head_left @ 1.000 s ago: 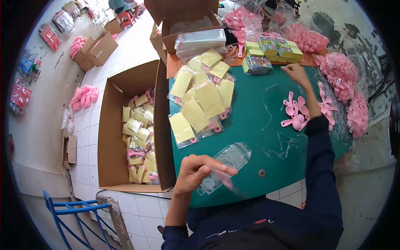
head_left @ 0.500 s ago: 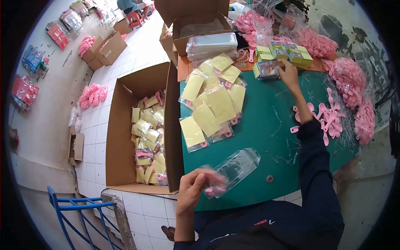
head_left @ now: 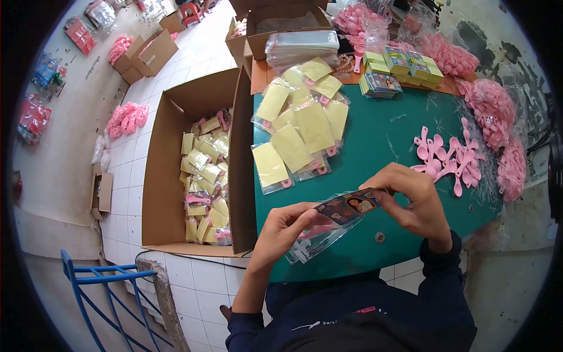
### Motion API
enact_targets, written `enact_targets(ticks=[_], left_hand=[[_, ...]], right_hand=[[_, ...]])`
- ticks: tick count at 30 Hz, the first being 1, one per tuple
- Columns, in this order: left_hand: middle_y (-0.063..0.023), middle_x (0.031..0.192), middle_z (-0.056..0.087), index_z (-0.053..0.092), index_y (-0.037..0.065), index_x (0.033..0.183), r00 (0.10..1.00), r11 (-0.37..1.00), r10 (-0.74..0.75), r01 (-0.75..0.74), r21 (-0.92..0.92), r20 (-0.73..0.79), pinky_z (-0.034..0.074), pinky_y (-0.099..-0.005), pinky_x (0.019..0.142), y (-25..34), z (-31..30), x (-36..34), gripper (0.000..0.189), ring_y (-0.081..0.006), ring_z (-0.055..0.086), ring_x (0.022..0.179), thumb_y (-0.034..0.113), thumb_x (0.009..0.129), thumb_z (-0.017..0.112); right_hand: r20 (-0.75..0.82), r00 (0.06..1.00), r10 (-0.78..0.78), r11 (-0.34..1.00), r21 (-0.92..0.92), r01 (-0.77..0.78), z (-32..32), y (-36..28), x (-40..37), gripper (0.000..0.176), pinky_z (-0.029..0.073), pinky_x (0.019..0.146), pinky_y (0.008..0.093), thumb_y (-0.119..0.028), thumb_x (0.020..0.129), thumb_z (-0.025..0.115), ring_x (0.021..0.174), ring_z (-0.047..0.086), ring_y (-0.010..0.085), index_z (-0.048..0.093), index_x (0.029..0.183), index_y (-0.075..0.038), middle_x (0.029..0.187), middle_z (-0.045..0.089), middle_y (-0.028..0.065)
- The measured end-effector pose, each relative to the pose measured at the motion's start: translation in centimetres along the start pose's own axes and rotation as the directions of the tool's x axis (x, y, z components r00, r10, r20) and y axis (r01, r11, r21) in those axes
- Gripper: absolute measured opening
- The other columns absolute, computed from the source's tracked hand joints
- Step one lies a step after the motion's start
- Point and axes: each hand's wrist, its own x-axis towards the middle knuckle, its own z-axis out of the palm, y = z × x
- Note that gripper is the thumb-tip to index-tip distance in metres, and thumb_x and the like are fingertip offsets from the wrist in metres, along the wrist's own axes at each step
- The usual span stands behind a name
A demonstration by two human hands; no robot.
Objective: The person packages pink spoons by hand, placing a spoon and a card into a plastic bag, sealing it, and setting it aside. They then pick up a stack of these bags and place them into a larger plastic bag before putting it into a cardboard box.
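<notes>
Green tabletop [head_left: 375, 141] fills the view from above, with pale floor tiles to its left. Over the table's near edge, the person's left hand [head_left: 286, 227] is closed on a clear bag [head_left: 314, 243], pinching it between thumb and fingers. The right hand [head_left: 413, 202] grips the other end of a printed card [head_left: 352, 205] in its fingertips. The card spans the gap between both hands, its left end meeting the bag beside the left thumb. The thin film looks likely to buckle, and a card corner could catch and crease. A loose pinch could drop the bag off the edge. Filled packets [head_left: 305, 132], pink plastic pieces [head_left: 448, 158] and an open cardboard box [head_left: 157, 176] lie beyond.
</notes>
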Motion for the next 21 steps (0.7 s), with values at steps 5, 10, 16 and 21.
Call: enact_targets(ticks=[5, 10, 16, 21], left_hand=[[-0.0093, 0.092, 0.068, 0.058, -0.003, 0.115, 0.995, 0.991, 0.099, -0.101, 0.093, 0.025, 0.051, -0.0267, 0.070, 0.6, 1.1, 0.1, 0.029, -0.0105, 0.063, 0.084, 0.013, 0.092, 0.054], [-0.0116, 0.089, 0.069, 0.036, 0.010, 0.137, 0.994, 0.849, 0.105, -0.072, 0.523, -0.034, 0.049, -0.0262, 0.074, 0.9, 2.7, 0.1, 0.060, -0.0103, 0.064, 0.079, 0.020, 0.085, 0.063], [-0.0123, 0.090, 0.068, 0.023, 0.007, 0.142, 0.983, 0.886, 0.161, -0.183, 0.425, 0.087, 0.049, -0.0290, 0.079, -2.1, -0.5, -1.6, 0.086, -0.0155, 0.064, 0.086, 0.036, 0.075, 0.070], [-0.0132, 0.095, 0.065, 0.025, 0.005, 0.139, 0.990, 0.990, 0.047, -0.064, -0.129, -0.132, 0.049, -0.0287, 0.082, -5.1, 0.2, -4.8, 0.074, -0.0161, 0.062, 0.089, 0.006, 0.080, 0.069]], right_hand=[[0.125, 0.992, -0.029, 0.993, -0.106, 0.042, 2.2, -0.2, -0.7, 0.021, 0.049, 0.064, 0.0349, 0.002, 0.077, 0.061, 0.075, 0.061, 0.0290, 0.062, 0.098, -0.003, 0.088, 0.060, 0.0115], [0.197, 0.980, -0.022, 0.982, -0.181, 0.059, 4.0, 0.8, -1.3, 0.016, 0.049, 0.063, 0.0361, -0.003, 0.078, 0.063, 0.072, 0.060, 0.0306, 0.062, 0.094, -0.002, 0.086, 0.060, 0.0115], [0.128, 0.962, 0.240, 0.926, 0.267, -0.267, 3.9, 4.1, -4.0, 0.011, 0.046, 0.059, 0.0265, -0.006, 0.078, 0.068, 0.066, 0.057, 0.0129, 0.058, 0.076, -0.001, 0.068, 0.057, 0.0036], [0.201, 0.902, 0.381, 0.736, 0.525, -0.428, 5.6, 4.6, -6.5, 0.014, 0.041, 0.056, 0.0207, -0.005, 0.078, 0.070, 0.067, 0.052, 0.0044, 0.057, 0.075, -0.001, 0.070, 0.057, -0.0013]])
